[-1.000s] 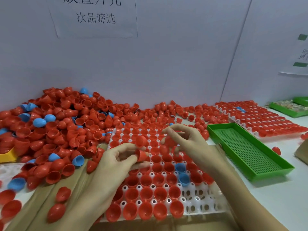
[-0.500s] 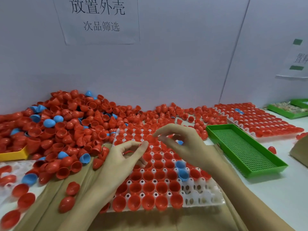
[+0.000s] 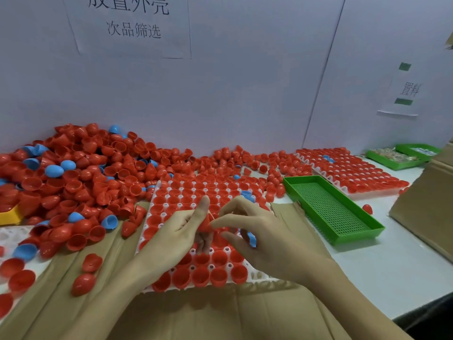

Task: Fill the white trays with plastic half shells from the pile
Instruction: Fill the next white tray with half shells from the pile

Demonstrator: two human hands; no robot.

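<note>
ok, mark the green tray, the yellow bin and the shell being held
green tray (image 3: pixel 343 238): head view, near rim at its front left.
yellow bin (image 3: pixel 8 217): head view, visible corner at the left edge.
red shell (image 3: pixel 204 224): head view, body between left hand (image 3: pixel 176 231) and right hand (image 3: pixel 264 239).

- Bright, even light from overhead, soft shadows only.
- Small glints on the red shells (image 3: pixel 81 182).
- Wide-angle bend at the edges; slightly soft throughout, hands included.

Red and some blue shells in my pile (image 3: pixel 81 182), white tray (image 3: pixel 157 192), green perforated tray (image 3: pixel 331 209), yellow bin (image 3: pixel 9 215), brown cardboard (image 3: pixel 196 315)
</note>
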